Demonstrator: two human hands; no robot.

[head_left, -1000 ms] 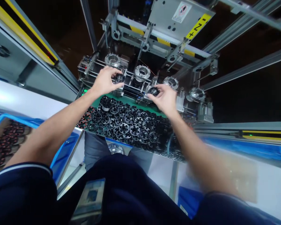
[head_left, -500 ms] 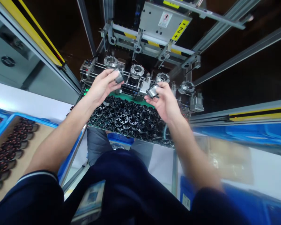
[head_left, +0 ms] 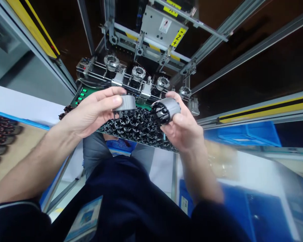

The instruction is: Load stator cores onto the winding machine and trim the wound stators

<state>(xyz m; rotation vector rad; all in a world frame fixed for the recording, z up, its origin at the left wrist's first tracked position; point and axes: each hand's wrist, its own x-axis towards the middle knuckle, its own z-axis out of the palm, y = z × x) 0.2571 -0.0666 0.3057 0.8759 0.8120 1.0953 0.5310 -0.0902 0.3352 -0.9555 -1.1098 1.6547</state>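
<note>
My left hand (head_left: 91, 112) grips a grey slotted cylindrical plastic part (head_left: 124, 104) between thumb and fingers, with its round side facing up. My right hand (head_left: 181, 129) holds a matching part (head_left: 165, 110), tilted so its slotted open end shows at the left. The two parts are close together but apart. Below them lies a heap of several black slotted rings (head_left: 133, 126). Both hands are above the heap, and neither touches it.
Beyond the heap stands a fixture row of metal chucks (head_left: 138, 74) on rails, with an aluminium frame and a yellow-labelled plate (head_left: 164, 28) above it. A tray of copper-wound stators (head_left: 0, 141) lies at the left. Blue crates (head_left: 249, 134) sit at the right.
Both hands have lifted their parts from near the fixture row toward me, so the parts look larger. The view has also tilted and shifted, and the chucks now appear higher and further left.
</note>
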